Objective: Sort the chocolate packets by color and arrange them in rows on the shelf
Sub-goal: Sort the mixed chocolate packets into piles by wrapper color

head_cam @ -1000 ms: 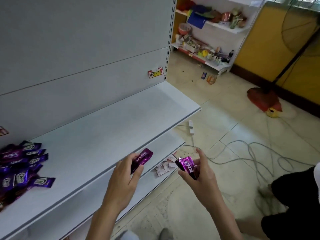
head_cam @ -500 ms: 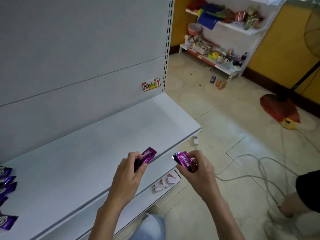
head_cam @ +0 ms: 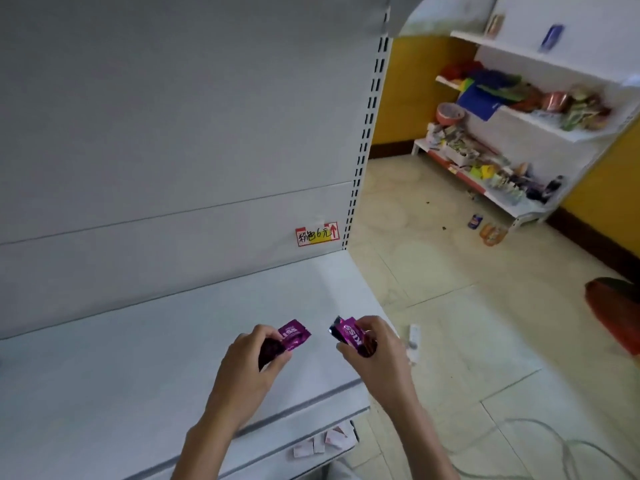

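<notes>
White shelf (head_cam: 145,358) below both hands. Left hand (head_cam: 247,367) pinches one purple packet (head_cam: 292,336); right hand (head_cam: 375,355) pinches another purple packet (head_cam: 348,334), the two apart.

Glossy foil-like purple packets (head_cam: 294,336); smooth matt white metal shelf (head_cam: 138,358).

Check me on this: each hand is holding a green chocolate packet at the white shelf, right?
Not quite: the head view shows the packets are purple, not green. The left hand grips the left packet and the right hand grips the right packet, both at the white shelf.
</notes>
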Tool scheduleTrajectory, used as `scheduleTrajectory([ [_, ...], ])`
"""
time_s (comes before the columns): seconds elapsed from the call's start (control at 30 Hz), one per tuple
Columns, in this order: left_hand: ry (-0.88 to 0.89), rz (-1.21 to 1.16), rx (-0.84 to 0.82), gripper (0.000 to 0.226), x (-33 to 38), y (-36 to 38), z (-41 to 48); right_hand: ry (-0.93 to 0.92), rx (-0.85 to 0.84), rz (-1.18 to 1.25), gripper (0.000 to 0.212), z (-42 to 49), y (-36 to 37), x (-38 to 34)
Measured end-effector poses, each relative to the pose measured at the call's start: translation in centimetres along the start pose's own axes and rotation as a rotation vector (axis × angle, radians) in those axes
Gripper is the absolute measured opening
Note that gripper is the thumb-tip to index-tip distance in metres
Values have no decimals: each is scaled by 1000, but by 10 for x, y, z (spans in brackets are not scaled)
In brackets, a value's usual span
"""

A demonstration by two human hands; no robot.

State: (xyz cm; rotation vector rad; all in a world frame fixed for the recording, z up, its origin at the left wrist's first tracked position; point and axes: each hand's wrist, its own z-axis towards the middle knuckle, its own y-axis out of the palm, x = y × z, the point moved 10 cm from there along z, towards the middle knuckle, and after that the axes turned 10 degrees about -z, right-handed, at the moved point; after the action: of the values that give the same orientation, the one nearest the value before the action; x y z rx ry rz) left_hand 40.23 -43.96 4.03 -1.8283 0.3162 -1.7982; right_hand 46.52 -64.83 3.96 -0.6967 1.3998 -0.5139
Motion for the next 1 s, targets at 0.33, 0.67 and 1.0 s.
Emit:
scheduleTrajectory([
  [0.33,-57,-22,139,25,-11,29,52,-231,-228,-166,27,95,25,1],
  [0.67,-48,58,115,31,-32,39,96,-321,-278,-278,27,134,69,2],
  [1.0,-127,145,187,35,-30,27,83,-388,-173,-235,44,129,58,2],
])
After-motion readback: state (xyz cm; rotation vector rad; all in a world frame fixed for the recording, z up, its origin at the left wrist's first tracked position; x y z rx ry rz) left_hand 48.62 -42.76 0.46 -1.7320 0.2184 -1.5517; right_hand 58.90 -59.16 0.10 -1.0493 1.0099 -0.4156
